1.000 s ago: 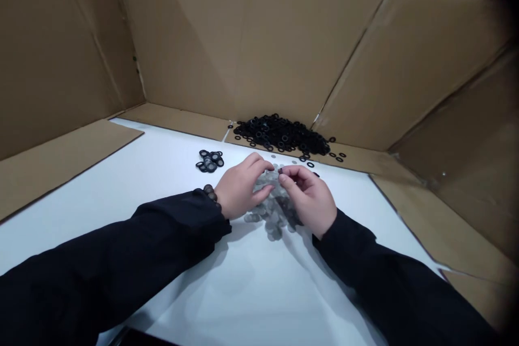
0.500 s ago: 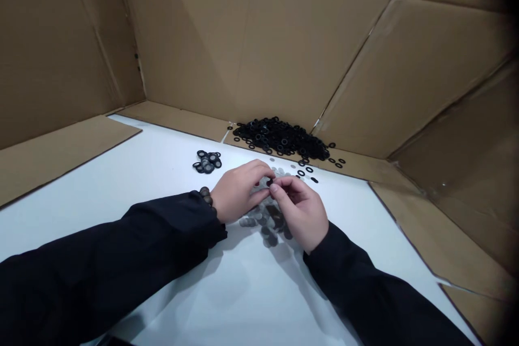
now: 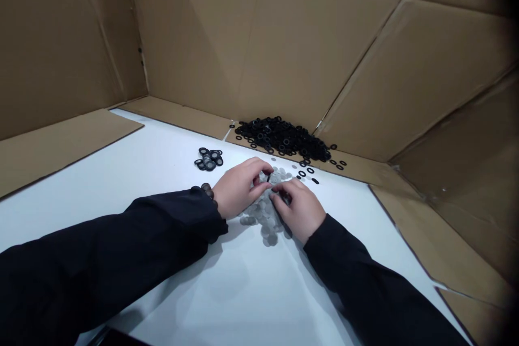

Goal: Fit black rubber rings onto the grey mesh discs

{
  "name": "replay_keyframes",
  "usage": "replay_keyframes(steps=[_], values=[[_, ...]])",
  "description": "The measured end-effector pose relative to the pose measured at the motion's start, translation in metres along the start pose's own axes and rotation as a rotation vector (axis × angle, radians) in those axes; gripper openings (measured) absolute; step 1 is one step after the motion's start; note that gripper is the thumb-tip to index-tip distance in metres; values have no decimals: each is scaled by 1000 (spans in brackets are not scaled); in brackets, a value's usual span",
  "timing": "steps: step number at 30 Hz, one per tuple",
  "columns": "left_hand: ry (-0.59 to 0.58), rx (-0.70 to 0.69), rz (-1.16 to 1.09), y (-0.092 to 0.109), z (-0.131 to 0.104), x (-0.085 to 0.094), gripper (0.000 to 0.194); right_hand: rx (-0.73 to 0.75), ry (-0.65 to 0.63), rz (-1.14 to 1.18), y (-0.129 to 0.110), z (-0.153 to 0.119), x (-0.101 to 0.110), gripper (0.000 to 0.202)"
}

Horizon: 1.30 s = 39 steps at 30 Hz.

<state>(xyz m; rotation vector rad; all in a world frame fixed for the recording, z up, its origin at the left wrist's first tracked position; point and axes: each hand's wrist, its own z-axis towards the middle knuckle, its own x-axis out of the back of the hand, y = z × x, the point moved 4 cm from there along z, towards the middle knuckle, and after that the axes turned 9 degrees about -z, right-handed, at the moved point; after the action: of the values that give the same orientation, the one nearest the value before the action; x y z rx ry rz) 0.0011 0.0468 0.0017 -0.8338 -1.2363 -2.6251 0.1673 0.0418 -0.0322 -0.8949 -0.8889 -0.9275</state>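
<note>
My left hand [image 3: 242, 186], with a beaded bracelet [image 3: 208, 191] at its wrist, pinches a small black ring [image 3: 268, 177] between thumb and fingertips, held edge-on above a spread of thin translucent grey discs [image 3: 263, 211]. Close by on its right, my right hand [image 3: 300, 210] reaches down to the discs with curled fingers. Its thumb and forefinger tips come together just below the black ring; whatever lies between them is too small to make out. Left of my hands lies a small cluster of black rings with grey discs in them [image 3: 208, 159].
A large heap of black rings [image 3: 279, 138] lies against the cardboard wall [image 3: 194, 38] at the back. Several loose rings [image 3: 310, 171] are scattered to its right. Cardboard strips [image 3: 409, 205] edge the white table [image 3: 243, 292]. A dark object [image 3: 115, 338] shows at the bottom left.
My right hand has come away from the left fingertips and dropped slightly toward the discs. My left hand keeps nearly the same place, its black ring now plainer to see. The view has shifted slightly.
</note>
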Motion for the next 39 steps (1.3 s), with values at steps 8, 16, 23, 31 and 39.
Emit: replay_keyframes(steps=[8, 16, 23, 31, 39], values=[[6, 1, -8, 1, 0, 1, 18, -103, 65, 161, 4, 2, 7, 24], [27, 53, -46, -2, 1, -1, 21, -117, 120, 363, -3, -1, 14, 26], [28, 79, -61, -4, 1, -2, 24, -246, 107, 751, -6, -2, 10, 32], [22, 100, -126, -5, 1, -4, 22, -290, 130, 757, -11, -5, 12, 32], [22, 134, -249, -4, 2, -6, 24, -278, 117, 754, -16, -6, 13, 30]])
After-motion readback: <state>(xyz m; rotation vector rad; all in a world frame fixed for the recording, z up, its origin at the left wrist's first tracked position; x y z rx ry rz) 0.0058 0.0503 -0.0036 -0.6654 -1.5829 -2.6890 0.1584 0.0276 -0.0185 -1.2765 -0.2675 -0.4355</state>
